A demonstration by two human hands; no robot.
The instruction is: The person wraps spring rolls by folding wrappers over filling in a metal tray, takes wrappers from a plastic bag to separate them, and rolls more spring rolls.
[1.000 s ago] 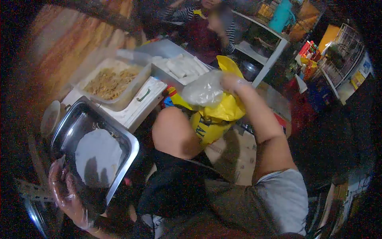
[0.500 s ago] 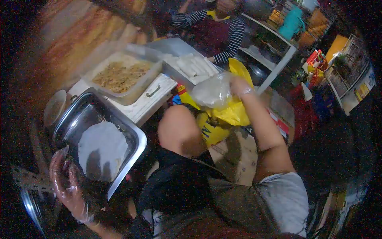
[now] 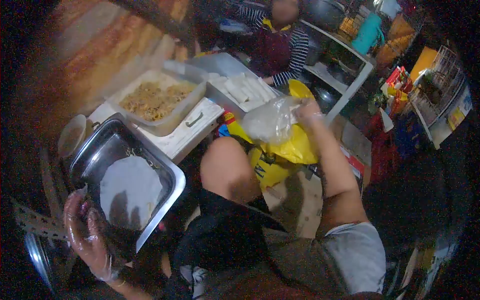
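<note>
- From above, I see open air over the metal tray (image 3: 177, 186), but its raised walls stop a low sideways path.
- The left hand (image 3: 90, 237) takes the room at the tray's near left side.
- The bare knee (image 3: 227, 162) stands between this tray and the yellow bag (image 3: 295, 149).
- Beyond the tray, I meet the wall of the plastic container (image 3: 165, 127).
- The right forearm (image 3: 334, 160) closes one side of the bag.
</note>
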